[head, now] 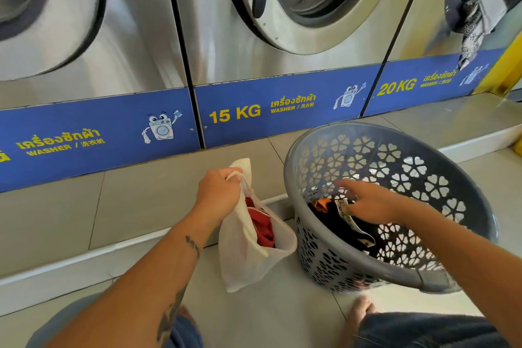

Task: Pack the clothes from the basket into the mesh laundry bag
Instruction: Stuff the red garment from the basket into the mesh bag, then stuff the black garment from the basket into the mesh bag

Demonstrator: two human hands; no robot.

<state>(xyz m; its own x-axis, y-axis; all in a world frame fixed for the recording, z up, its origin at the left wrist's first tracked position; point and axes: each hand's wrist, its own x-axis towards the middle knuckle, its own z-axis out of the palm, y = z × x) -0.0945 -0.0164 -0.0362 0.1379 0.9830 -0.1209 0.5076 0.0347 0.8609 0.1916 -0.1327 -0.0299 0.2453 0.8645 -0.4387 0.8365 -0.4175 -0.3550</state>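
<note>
A white mesh laundry bag [243,257] stands on the tiled floor with red clothes [261,224] showing in its open mouth. My left hand [219,191] grips the bag's top edge and holds it up. To the right sits a round grey plastic basket [310,167] tilted toward me. Dark clothes [336,224] with an orange piece and a white patterned piece lie in its bottom. My right hand [372,202] reaches down into the basket, fingers spread over those clothes and touching them; no firm grip shows.
A row of steel front-loading washers [254,51] with blue base panels stands just behind. The right washer's open door has laundry [474,8] hanging out. A raised tiled step [141,206] runs below the machines. My knees and a bare foot [358,311] are at the bottom.
</note>
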